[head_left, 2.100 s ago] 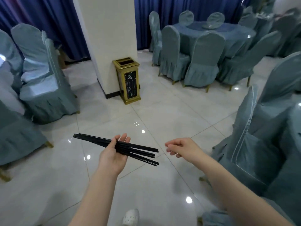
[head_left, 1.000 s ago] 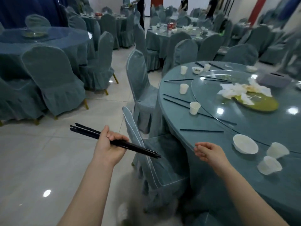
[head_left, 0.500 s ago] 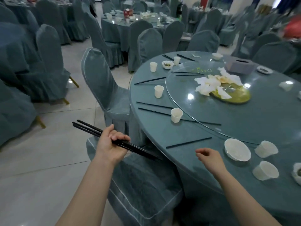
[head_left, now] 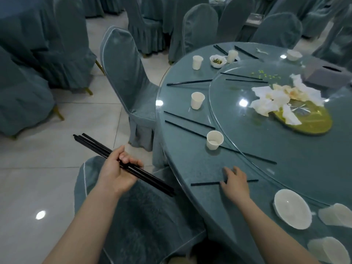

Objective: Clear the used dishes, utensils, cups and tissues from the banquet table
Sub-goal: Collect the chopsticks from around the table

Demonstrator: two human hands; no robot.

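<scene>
1. Head view, the room: rows of covered chairs and draped tables fill the hall, and I stand at the edge of the round banquet table point(head_left: 190, 159), which carries a glass turntable point(head_left: 285, 149).
2. Head view, hands: my left hand point(head_left: 117, 171) grips a bundle of black chopsticks point(head_left: 95, 147), held off the table above a chair seat point(head_left: 144, 216). My right hand point(head_left: 236, 182) lies over a lone chopstick point(head_left: 205, 183) near the table edge, fingers reaching down onto it; I cannot tell whether they have pinched it yet.
3. Head view, what is left: I judge the clearing barely started. More loose chopsticks point(head_left: 188, 121) lie along the rim and on the turntable. Paper cups point(head_left: 214, 140) stand among them, plus a small bowl of scraps point(head_left: 218, 60).
4. Head view, the rest: crumpled tissues point(head_left: 270, 100) sit heaped on a greenish plate point(head_left: 314, 124), a white bowl point(head_left: 292, 208) and tipped cups point(head_left: 337, 214) wait by my right forearm, and a tissue box point(head_left: 325, 75) stands beyond.
</scene>
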